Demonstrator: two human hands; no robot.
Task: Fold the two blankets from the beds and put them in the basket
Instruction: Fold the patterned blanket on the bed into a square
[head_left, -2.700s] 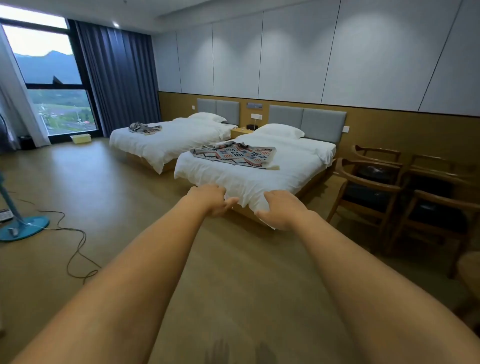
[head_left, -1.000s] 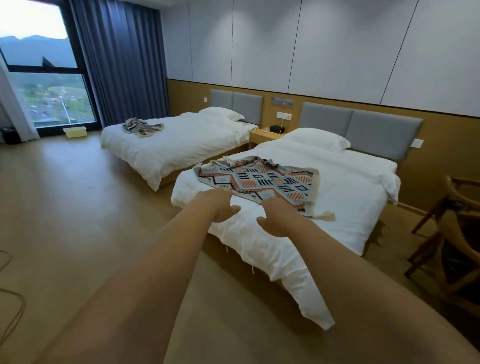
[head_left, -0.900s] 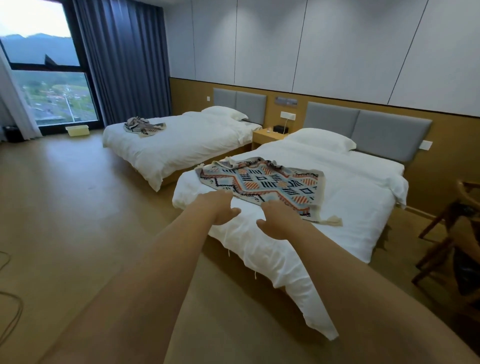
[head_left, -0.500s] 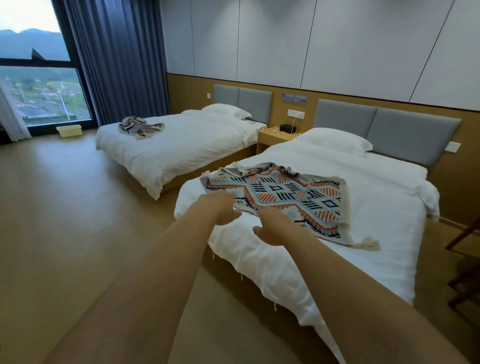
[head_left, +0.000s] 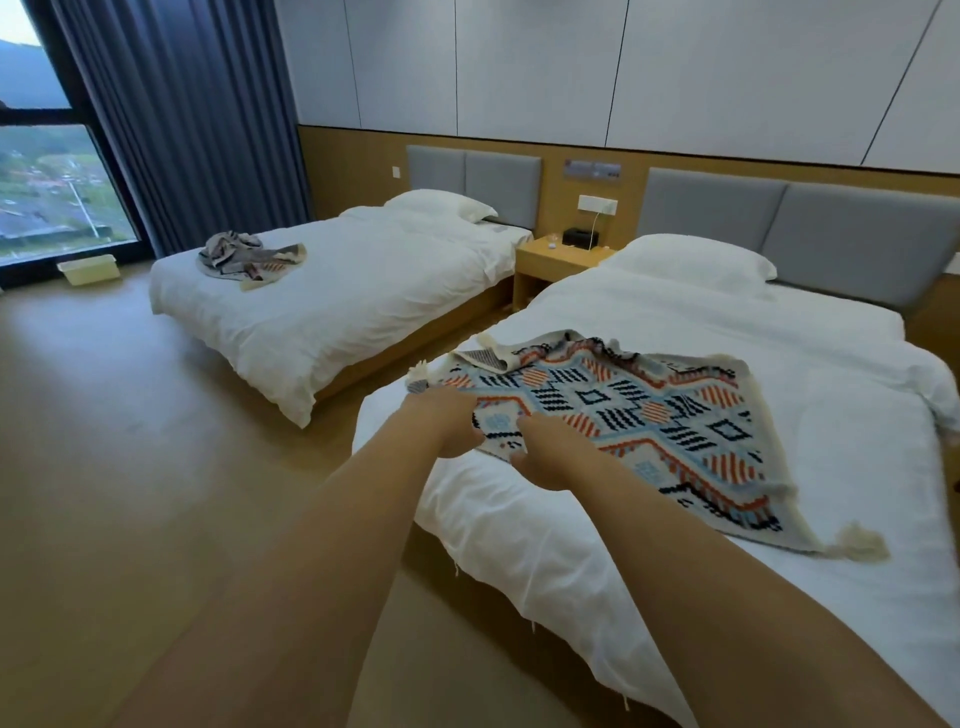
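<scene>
Head view. Noted woven, tasselled geometric-patterned blanket (head_left: 649, 415), laid flat on rumpled white bed (head_left: 779, 332); left hand (head_left: 444, 423), right hand (head_left: 543, 457) placed close together at its hem, grip not discernible.

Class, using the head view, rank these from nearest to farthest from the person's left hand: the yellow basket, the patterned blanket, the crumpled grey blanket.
1. The patterned blanket, on the near bed, right at the left hand.
2. The crumpled grey blanket, on the far bed, off to the left.
3. The yellow basket, on the floor by the window, beyond the far bed.
</scene>
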